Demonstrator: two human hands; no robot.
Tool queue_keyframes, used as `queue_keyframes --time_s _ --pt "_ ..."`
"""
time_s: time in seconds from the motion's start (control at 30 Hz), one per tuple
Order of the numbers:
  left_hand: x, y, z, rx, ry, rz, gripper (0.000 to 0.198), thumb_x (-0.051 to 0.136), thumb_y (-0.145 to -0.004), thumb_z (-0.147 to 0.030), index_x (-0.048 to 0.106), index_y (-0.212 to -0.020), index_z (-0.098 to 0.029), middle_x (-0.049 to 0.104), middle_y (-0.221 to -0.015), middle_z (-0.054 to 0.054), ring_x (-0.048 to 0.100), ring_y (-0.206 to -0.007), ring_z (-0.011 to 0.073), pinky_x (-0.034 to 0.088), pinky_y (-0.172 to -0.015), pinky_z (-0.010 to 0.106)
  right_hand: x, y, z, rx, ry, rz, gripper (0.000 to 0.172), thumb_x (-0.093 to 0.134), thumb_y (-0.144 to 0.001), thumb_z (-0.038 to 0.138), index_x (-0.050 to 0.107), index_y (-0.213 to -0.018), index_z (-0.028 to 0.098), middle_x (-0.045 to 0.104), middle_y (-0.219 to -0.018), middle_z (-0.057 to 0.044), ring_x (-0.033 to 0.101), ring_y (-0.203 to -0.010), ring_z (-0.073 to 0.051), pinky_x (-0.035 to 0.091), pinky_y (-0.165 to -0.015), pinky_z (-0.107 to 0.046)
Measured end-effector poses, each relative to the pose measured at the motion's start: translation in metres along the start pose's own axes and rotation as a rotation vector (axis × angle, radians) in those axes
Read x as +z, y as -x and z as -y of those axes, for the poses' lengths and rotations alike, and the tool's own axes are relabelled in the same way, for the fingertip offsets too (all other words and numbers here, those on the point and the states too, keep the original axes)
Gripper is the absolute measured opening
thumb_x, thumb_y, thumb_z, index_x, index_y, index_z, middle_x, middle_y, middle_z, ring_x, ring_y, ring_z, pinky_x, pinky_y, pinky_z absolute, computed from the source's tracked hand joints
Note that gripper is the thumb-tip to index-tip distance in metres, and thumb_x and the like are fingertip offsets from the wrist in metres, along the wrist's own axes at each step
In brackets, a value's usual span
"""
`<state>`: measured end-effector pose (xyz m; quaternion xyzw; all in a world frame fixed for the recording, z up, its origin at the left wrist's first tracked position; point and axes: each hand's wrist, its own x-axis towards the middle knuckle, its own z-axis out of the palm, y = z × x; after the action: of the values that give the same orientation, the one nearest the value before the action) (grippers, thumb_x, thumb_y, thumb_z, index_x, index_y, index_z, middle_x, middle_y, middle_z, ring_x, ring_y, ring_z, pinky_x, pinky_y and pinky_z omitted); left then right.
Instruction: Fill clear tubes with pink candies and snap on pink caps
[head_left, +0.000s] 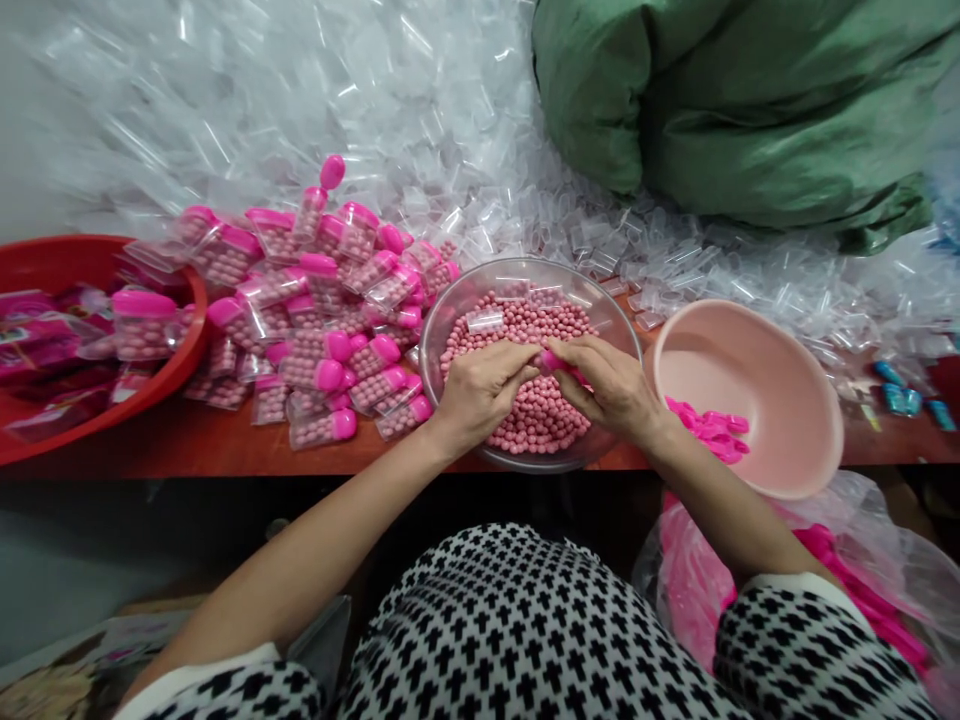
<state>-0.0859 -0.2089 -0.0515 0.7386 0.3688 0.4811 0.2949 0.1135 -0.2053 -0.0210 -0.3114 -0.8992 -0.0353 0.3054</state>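
Over a clear round bowl (531, 263) of small pink balls (544, 425), my two hands meet. My right hand (606, 385) pinches a bright pink cap (553, 362) between thumb and fingers. Closed fingers of my left hand (484, 388) press against the cap's near side; what they grip is hidden behind them. A small clear plastic container (485, 320) lies on the balls in the bowl. Left of the bowl is a heap of filled containers with pink caps (322, 300).
A red basin (176, 370) of packets stands at far left. Right of the bowl, a pale pink basin (795, 400) holds loose pink caps (712, 430). Empty clear containers (420, 110) pile up behind, beneath a green sack (720, 110). Small blue items (896, 395) lie at right.
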Motion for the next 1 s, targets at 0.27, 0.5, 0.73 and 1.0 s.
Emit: queue_keyframes --time_s 0.27,0.5,0.73,1.0 --pt "0.0 0.011 0.001 0.156 -0.08 0.014 0.021 0.058 -0.098 -0.02 0.075 -0.106 -0.013 0.078 -0.093 0.008 0.072 -0.081 0.0162 0.055 -0.078 0.024 -0.008 0.001 -0.007 -0.097 -0.217 0.107 0.026 0.056 -0.098 0.019 0.059 -0.124 0.018 0.07 -0.088 -0.007 0.067 -0.077 -0.016 0.057 -0.067 -0.026" --pt "-0.002 0.005 0.006 -0.221 0.306 -0.048 0.019 0.068 -0.088 -0.028 0.08 -0.098 -0.018 0.079 -0.099 0.006 0.072 -0.09 0.0203 0.057 -0.082 0.029 0.005 -0.012 -0.007 0.21 -0.471 0.075 0.031 0.056 -0.1 0.03 0.067 -0.127 0.02 0.074 -0.107 -0.011 0.072 -0.096 -0.019 0.06 -0.085 -0.033" --pt "0.003 -0.003 0.009 -0.551 0.835 -0.163 0.046 0.083 -0.072 -0.048 0.079 -0.106 -0.017 0.079 -0.102 0.008 0.073 -0.086 0.0235 0.063 -0.078 0.037 -0.005 -0.004 -0.007 0.792 -1.371 -0.039 0.049 0.082 -0.075 0.054 0.074 -0.115 0.028 0.077 -0.11 -0.006 0.076 -0.091 -0.024 0.06 -0.094 -0.047" --pt "0.005 0.004 0.0 -0.162 0.371 -0.091 0.02 0.07 -0.09 -0.034 0.081 -0.1 -0.021 0.079 -0.1 0.008 0.071 -0.098 0.0237 0.053 -0.098 0.04 0.004 -0.008 -0.009 1.025 -1.436 0.097 0.04 0.086 -0.069 0.051 0.078 -0.097 0.024 0.077 -0.098 -0.007 0.074 -0.097 -0.027 0.061 -0.09 -0.047"
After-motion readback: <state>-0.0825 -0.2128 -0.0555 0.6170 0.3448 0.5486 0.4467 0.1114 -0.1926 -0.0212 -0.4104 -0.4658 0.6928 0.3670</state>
